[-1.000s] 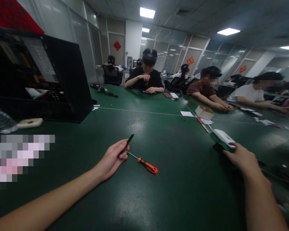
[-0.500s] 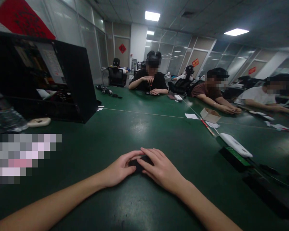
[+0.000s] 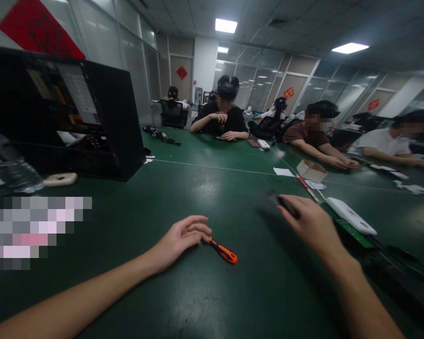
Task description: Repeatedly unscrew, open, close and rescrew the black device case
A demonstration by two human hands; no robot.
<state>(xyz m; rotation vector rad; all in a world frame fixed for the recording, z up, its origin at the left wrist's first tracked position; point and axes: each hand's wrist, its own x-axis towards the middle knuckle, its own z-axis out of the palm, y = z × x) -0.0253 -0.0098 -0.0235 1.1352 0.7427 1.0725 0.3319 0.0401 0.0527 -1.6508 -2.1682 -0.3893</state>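
My left hand rests on the green table, its fingers loosely stretched and slightly apart. At its fingertips lies an orange-and-black screwdriver; the handle points toward me to the right, and the fingers hide the shaft. Whether they touch it I cannot tell. To the right, my right hand is closed around a dark object held above the table. A greyish, motion-smeared part of it sticks out to the left, so its kind is unclear.
An open black computer case stands at the left, near a clear plastic bottle. On the right are a small cardboard box, a white device and a green circuit board. Several people sit across the table.
My hands were together around a black object. The right hand has moved right and away with a dark object in it. The screwdriver now shows beside my left hand, which stayed in place.
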